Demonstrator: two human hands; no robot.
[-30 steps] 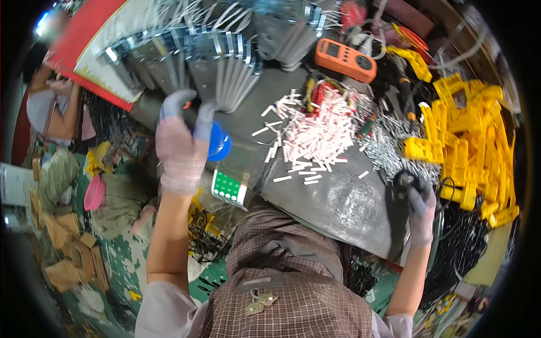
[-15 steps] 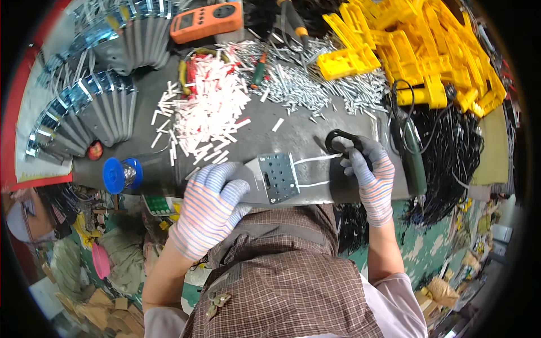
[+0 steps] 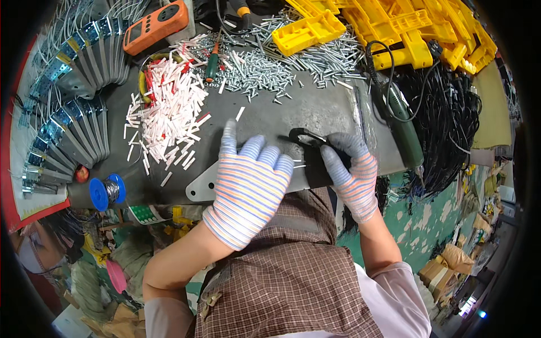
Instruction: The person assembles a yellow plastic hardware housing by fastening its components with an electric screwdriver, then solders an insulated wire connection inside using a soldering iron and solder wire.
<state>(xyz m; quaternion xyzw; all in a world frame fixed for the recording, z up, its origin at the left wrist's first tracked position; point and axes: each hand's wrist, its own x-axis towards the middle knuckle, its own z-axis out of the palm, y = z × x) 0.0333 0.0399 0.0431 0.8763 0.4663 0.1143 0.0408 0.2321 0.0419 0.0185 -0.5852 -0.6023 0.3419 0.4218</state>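
Observation:
My left hand (image 3: 248, 183), in a striped glove, lies palm down with its fingers stretched over a metal bracket. The grey, rounded end of that bracket (image 3: 200, 189), with small holes, shows left of the hand. Its perforated plate is hidden under the fingers. Two short white wire ends (image 3: 300, 161) stick out past my fingertips on the right. My right hand (image 3: 354, 174), gloved alike, is closed with thumb and fingers on a black looped thing (image 3: 301, 137) just above the dark bench. Its exact kind cannot be made out.
White and red sleeves (image 3: 169, 107) lie heaped near silver screws (image 3: 253, 70) and a green-handled screwdriver (image 3: 212, 65). Yellow plastic housings (image 3: 310, 34), an orange meter (image 3: 156, 27), stacked brackets (image 3: 84, 129), a blue wire spool (image 3: 99, 194), a green corded tool (image 3: 404, 127) and black cables (image 3: 445, 112) surround the work spot.
My left hand has moved right and now covers the bracket's perforated plate and most of the white wires. My right hand, with the black looped thing, stays right of it. The view has shifted.

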